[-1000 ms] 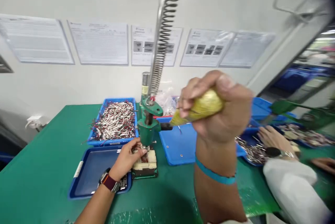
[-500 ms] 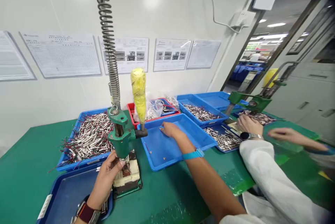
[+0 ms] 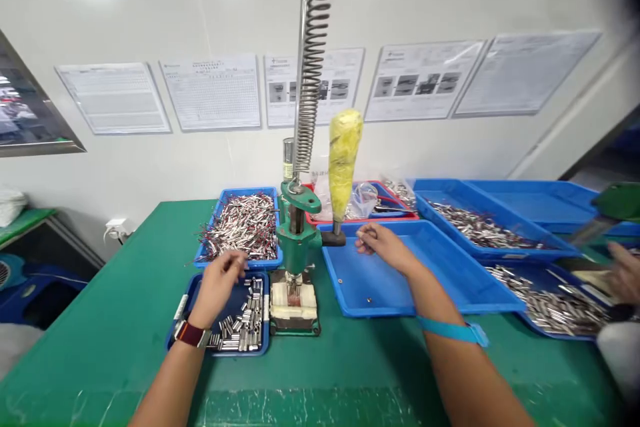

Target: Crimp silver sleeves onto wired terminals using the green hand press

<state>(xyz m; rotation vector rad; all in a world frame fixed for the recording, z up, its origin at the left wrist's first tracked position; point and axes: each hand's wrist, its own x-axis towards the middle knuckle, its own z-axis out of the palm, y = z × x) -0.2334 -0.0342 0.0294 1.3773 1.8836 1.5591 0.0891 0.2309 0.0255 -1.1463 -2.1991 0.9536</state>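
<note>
My left hand [image 3: 220, 286] is over a dark blue tray [image 3: 227, 310] of short metal tubes [image 3: 247, 330], fingers and thumb drawn together. Anything between those fingertips is too small to make out. My right hand [image 3: 384, 245] hovers above a large blue tray [image 3: 400, 290], its fingers curled in a pinch; what they hold, if anything, is hidden. Between my hands stands a green hand press [image 3: 296, 247] with a tall spring and a yellow-wrapped lever handle [image 3: 345, 160]. The handle is close to my right fingertips but apart from them. Two tiny ring-like pieces lie in the large tray.
Behind the tube tray, a blue bin [image 3: 267, 264] is heaped with metal pieces with thin wires. A red tray [image 3: 413, 216] with bags stands behind the press. More parts trays and a co-worker's hand [image 3: 625, 274] are at right, beside another green press [image 3: 620, 200].
The view has swung left. My left hand has left the press base and moved over the tube tray. My right hand has come nearer the press handle.
</note>
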